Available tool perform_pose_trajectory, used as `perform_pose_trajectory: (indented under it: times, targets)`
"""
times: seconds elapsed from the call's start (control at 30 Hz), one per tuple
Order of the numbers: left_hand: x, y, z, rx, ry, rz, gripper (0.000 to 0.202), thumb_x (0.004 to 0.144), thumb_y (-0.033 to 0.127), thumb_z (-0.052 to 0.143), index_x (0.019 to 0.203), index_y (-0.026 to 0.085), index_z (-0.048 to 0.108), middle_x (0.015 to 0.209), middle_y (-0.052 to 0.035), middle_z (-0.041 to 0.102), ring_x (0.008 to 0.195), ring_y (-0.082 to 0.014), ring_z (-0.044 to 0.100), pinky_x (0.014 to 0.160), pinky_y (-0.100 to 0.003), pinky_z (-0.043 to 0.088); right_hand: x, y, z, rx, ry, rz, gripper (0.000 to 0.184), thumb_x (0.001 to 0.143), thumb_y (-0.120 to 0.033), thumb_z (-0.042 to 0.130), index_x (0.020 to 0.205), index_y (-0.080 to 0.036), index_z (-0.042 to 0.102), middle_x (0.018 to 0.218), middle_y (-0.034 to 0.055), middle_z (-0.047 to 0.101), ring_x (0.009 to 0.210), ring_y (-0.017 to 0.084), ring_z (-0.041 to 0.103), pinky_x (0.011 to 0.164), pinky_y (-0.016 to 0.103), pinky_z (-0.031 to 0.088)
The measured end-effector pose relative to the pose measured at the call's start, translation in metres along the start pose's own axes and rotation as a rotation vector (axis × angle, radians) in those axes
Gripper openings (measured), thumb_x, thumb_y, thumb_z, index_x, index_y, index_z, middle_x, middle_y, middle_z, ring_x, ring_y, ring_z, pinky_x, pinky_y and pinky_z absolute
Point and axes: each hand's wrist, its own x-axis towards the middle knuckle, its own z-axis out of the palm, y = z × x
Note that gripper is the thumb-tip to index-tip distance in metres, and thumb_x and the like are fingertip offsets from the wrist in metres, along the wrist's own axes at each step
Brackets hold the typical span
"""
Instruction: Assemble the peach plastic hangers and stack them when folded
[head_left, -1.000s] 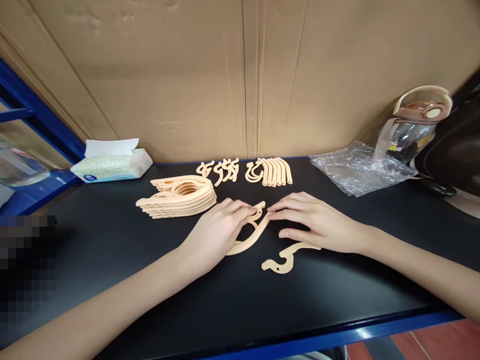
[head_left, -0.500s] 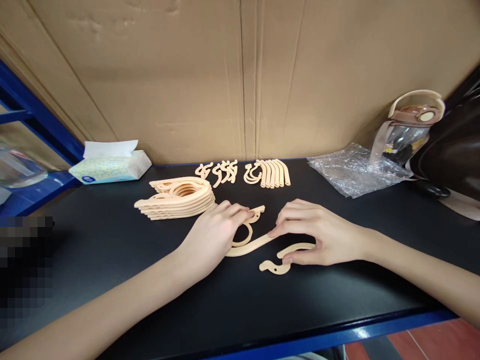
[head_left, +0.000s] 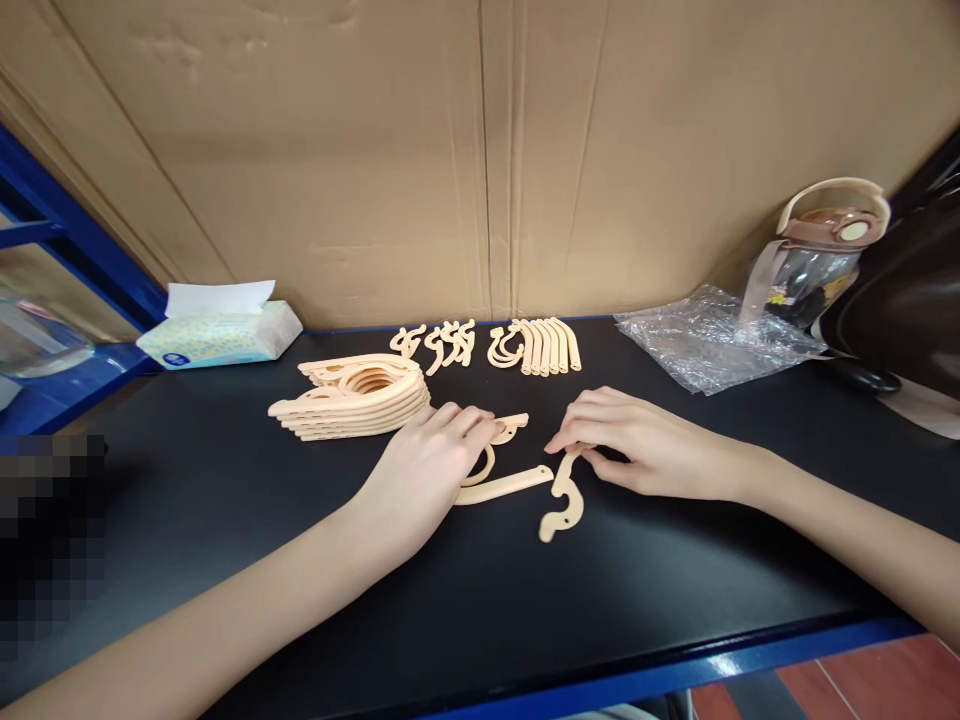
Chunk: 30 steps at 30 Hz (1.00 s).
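Note:
My left hand (head_left: 431, 465) lies on a beige plastic hanger body (head_left: 501, 484) on the black table (head_left: 480, 600), its fingers curled over the piece's ring end and holding it down. My right hand (head_left: 637, 440) pinches one end of a separate beige hook piece (head_left: 564, 500), which lies almost upright on the table just right of the hanger arm's tip. The two pieces are close together but apart.
A stack of assembled beige hangers (head_left: 352, 398) sits behind my left hand. Rows of small hook parts (head_left: 439, 343) and curved arm parts (head_left: 544, 345) lie at the back. A tissue pack (head_left: 221, 328), crumpled plastic bag (head_left: 712, 340) and water bottle (head_left: 817, 250) stand along the cardboard wall.
My right hand has let go of the hanger arm, taken the hook piece and swung it from lying flat across to pointing nearly upright. The left hand has stayed put.

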Motion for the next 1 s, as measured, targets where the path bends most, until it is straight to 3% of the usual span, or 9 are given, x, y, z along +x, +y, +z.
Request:
perform_pose_trajectory:
  times: [0.2,0.33,0.5,0.63,0.83,1.0]
  targets:
    - [0.000,0.001,-0.003,0.000,-0.001,-0.004,0.056,0.081,-0.011,0.039,0.125,0.018,0.057,0.125,-0.0046,0.062,0.106,-0.0234,0.058,0.087,-0.038,0.050,0.002,0.006,0.004,-0.059,0.101,0.005,0.030,0.095,-0.007,0.038,0.108,-0.020,0.063,0.097,0.0047,0.064,0.091,0.018,0.054,0.084,0.034,0.042]
    - [0.001,0.002,-0.001,0.023,-0.026,-0.011,0.053,0.083,-0.010,0.041,0.127,0.016,0.056,0.127,-0.0058,0.060,0.109,-0.0240,0.058,0.090,-0.039,0.049,0.001,0.005,0.003,-0.080,0.180,0.039,0.021,0.097,-0.024,0.047,0.110,-0.020,0.063,0.105,0.0068,0.062,0.093,0.019,0.056,0.082,0.033,0.044]
    - [0.000,0.002,0.000,0.046,-0.036,-0.010,0.047,0.087,-0.004,0.046,0.129,0.016,0.054,0.128,-0.0075,0.060,0.109,-0.0252,0.057,0.089,-0.040,0.049,-0.001,-0.002,-0.001,-0.025,0.052,0.060,0.024,0.097,-0.036,0.051,0.106,-0.020,0.065,0.073,-0.0014,0.063,0.064,0.013,0.055,0.066,0.027,0.041]
    - [-0.001,0.001,0.001,0.055,-0.036,-0.002,0.048,0.088,-0.002,0.048,0.132,0.017,0.051,0.128,-0.0075,0.059,0.109,-0.0252,0.057,0.090,-0.040,0.048,0.000,-0.007,-0.001,-0.027,-0.038,0.092,0.028,0.094,-0.042,0.054,0.106,-0.020,0.066,0.069,-0.0025,0.061,0.063,0.012,0.057,0.064,0.027,0.040]
    - [0.000,0.002,0.000,0.063,-0.046,-0.011,0.044,0.088,-0.002,0.048,0.129,0.014,0.054,0.128,-0.0081,0.059,0.110,-0.0249,0.057,0.091,-0.039,0.048,0.001,-0.001,0.003,-0.075,-0.030,0.225,0.027,0.094,-0.036,0.053,0.115,-0.020,0.061,0.072,-0.0023,0.065,0.067,0.015,0.062,0.066,0.027,0.044]
    - [-0.001,0.000,0.000,0.038,-0.007,0.011,0.046,0.086,-0.005,0.046,0.126,0.015,0.056,0.127,-0.0073,0.061,0.108,-0.0235,0.058,0.089,-0.036,0.048,-0.002,0.008,0.003,-0.291,0.058,0.351,0.028,0.095,-0.023,0.043,0.117,-0.018,0.060,0.078,0.0030,0.070,0.070,0.021,0.065,0.063,0.032,0.047]
